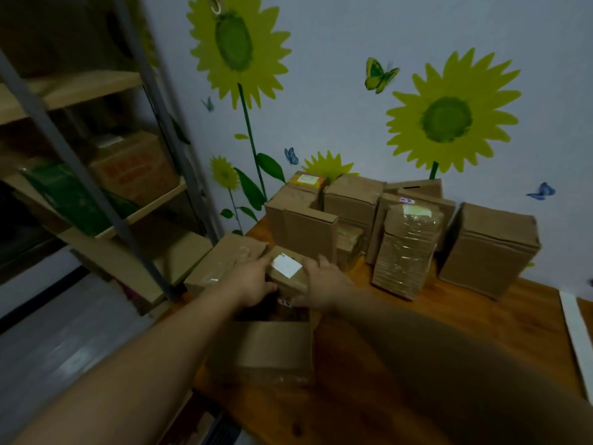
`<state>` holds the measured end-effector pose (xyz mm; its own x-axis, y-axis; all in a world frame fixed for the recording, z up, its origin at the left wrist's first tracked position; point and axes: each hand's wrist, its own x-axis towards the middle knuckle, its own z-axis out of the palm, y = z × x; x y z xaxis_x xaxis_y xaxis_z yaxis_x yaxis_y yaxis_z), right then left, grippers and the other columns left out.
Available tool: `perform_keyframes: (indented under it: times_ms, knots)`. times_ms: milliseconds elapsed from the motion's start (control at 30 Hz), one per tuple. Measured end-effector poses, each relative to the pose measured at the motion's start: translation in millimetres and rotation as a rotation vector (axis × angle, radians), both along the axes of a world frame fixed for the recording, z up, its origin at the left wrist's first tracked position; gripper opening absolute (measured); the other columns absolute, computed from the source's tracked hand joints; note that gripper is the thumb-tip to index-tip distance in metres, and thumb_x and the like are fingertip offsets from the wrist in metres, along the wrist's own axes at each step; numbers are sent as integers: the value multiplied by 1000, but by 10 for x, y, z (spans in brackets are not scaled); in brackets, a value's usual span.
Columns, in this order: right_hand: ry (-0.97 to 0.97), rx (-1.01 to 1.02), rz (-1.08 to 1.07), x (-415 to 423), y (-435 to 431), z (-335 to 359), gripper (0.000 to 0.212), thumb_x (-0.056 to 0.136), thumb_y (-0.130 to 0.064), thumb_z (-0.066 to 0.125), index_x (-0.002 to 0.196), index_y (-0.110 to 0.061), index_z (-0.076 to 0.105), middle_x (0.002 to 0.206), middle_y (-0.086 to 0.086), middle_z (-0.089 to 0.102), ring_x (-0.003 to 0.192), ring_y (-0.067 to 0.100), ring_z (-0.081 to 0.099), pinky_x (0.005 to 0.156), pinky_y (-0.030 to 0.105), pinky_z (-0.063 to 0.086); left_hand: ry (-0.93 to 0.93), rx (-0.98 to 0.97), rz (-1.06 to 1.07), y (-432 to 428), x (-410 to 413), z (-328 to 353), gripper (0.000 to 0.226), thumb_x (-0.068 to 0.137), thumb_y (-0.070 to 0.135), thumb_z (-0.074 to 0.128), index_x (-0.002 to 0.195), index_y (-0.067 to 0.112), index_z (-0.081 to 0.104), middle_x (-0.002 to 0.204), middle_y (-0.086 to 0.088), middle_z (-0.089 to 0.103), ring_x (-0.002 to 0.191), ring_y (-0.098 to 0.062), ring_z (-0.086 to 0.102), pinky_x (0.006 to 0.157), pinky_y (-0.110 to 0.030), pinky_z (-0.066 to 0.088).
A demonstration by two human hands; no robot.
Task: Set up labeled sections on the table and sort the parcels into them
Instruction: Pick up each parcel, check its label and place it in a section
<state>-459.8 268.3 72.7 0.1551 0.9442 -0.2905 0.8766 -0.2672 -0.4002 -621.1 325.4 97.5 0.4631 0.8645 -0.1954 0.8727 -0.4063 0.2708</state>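
A small cardboard parcel (288, 271) with a white label on top is held between both hands near the table's left edge. My left hand (253, 281) grips its left side and my right hand (324, 281) grips its right side. Under it stands a larger brown box (266, 345), partly hidden by my left forearm. Another taped box (221, 261) lies to the left. Several brown parcels (349, 197) are stacked along the wall at the back of the wooden table (481, 332).
A metal shelf rack (106, 194) with cardboard boxes and green packs stands left of the table. A wrapped bundle of flat cartons (407, 248) and a big box (487, 248) stand at the back right. A white strip (577, 332) lies at the right edge.
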Motion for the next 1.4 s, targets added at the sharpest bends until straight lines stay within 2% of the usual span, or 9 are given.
perform_keyframes:
  times_ms: [400, 567, 633, 733, 1000, 1100, 1200, 1333, 1400]
  knots:
    - [480, 520, -348, 212, -368, 881, 55, 75, -14, 72, 124, -29, 52, 125, 6, 50, 107, 24, 55, 86, 33, 49, -724, -420, -123, 245, 18, 271, 75, 66, 11, 81, 124, 36, 40, 114, 6, 61, 113, -17, 56, 96, -37, 43]
    - [685, 809, -599, -101, -757, 1221, 55, 86, -14, 69, 134, -15, 43, 110, -7, 52, 89, -7, 57, 69, 5, 41, -904, -551, -60, 52, -35, 511, 95, 58, 30, 80, 140, 28, 31, 124, -3, 59, 112, -23, 56, 100, -46, 43]
    - [726, 834, -623, -293, -927, 1209, 57, 87, -15, 69, 137, -11, 41, 111, -7, 56, 93, -12, 59, 77, 8, 46, -981, -563, -66, -70, -37, 594, 91, 59, 33, 79, 137, 27, 33, 122, -1, 59, 109, -20, 58, 97, -43, 46]
    - [769, 730, -583, -524, -1182, 1078, 65, 86, -9, 68, 142, -20, 38, 122, 4, 63, 109, 14, 62, 93, 29, 51, -1103, -597, -40, -291, -4, 710, 63, 76, 28, 73, 128, 25, 38, 115, -2, 63, 91, -13, 65, 73, -32, 54]
    - [682, 774, -707, -462, -1827, 1125, 48, 92, -33, 59, 138, -29, 46, 116, -8, 62, 104, 10, 62, 80, 23, 52, -1003, -817, -167, -806, 9, 954, 37, 93, 50, 43, 117, 25, 56, 88, -1, 73, 82, -21, 69, 66, -35, 53]
    - [485, 705, -729, -298, -2118, 1162, 55, 88, -32, 65, 140, -30, 46, 129, 1, 47, 118, 21, 51, 98, 34, 46, -994, -824, -172, -994, 91, 998, 61, 90, 66, 24, 92, 23, 68, 62, 3, 67, 62, -17, 52, 55, -28, 31]
    - [592, 683, -741, -156, -2468, 1224, 54, 88, -36, 66, 137, -24, 48, 129, 0, 53, 110, 15, 53, 81, 23, 45, -950, -853, -182, -1211, 223, 1050, 74, 86, 73, 12, 86, 22, 66, 54, 5, 62, 45, -10, 50, 53, -26, 34]
    - [726, 613, -885, 42, -2945, 1282, 63, 89, -73, 31, 131, -29, 51, 124, -4, 56, 110, 18, 54, 90, 41, 43, -882, -879, -210, -1696, 532, 1141, 67, 85, 74, 17, 81, 21, 58, 45, 9, 55, 36, -6, 50, 58, -28, 48]
    - [702, 584, -996, 186, -3222, 1312, 65, 89, -72, 28, 130, -25, 48, 123, 0, 56, 110, 23, 55, 89, 43, 47, -793, -833, -289, -2020, 696, 1161, 57, 88, 68, 29, 96, 24, 63, 65, 4, 67, 54, -12, 61, 50, -25, 46]
